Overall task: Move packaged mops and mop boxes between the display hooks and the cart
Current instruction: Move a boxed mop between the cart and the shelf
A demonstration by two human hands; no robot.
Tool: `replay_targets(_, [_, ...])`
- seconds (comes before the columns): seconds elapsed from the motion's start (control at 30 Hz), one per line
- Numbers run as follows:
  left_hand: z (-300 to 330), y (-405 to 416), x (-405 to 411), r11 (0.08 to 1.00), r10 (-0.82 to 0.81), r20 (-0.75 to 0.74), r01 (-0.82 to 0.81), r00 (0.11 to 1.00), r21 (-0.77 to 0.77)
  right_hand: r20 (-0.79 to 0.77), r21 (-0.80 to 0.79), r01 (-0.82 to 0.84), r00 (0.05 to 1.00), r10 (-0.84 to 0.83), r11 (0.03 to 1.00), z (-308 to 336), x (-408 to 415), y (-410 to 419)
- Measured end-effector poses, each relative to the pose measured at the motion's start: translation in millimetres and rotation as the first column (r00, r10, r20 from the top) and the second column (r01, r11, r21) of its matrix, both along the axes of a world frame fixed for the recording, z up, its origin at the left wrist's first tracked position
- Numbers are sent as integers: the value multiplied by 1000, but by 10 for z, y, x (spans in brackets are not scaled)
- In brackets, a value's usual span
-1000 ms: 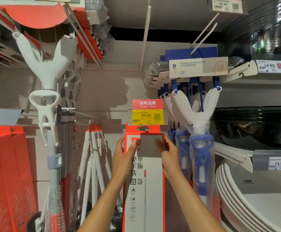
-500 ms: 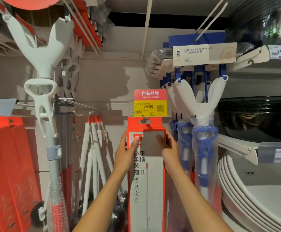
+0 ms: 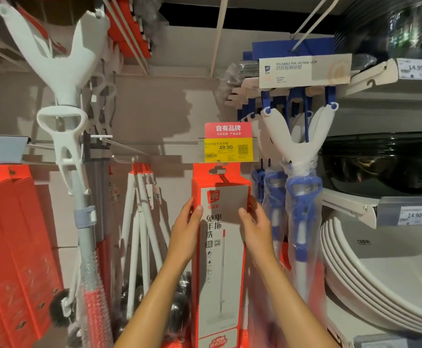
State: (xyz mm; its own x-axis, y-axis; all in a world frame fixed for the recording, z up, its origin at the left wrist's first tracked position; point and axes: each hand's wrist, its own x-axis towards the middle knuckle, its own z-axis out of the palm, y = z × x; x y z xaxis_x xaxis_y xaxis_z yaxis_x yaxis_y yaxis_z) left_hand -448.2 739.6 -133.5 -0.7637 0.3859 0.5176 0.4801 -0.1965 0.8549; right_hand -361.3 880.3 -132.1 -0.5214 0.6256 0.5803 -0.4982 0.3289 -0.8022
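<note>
Both hands hold the red and white mop box (image 3: pixel 221 259) by its long edges, just under its top. The left hand (image 3: pixel 186 234) grasps the left edge with the thumb on the front face; the right hand (image 3: pixel 253 228) grasps the right edge in the same way. The box hangs upright on the display hook (image 3: pixel 218 170), directly below the yellow price tag (image 3: pixel 226 149), with the wrapped blue mops (image 3: pixel 297 197) just beside it on the right.

I judge that the box is being hung or taken off; I cannot tell which. It is best to keep the box vertical, move the hang tab straight along the hook, and avoid pushing the price tag or the neighbouring mops.
</note>
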Motion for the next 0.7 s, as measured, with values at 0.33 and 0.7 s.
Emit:
replay_targets(0.33, [-193,-755,686,993,-24,-79,14,997,-118,107,186,50,992,-70,981,-155,670,-753])
replay_targets(0.7, [-716,-1962,1251,717,310,-471,-528,826,-455,315,580,94,890,-329,809,-602,1138,-1753])
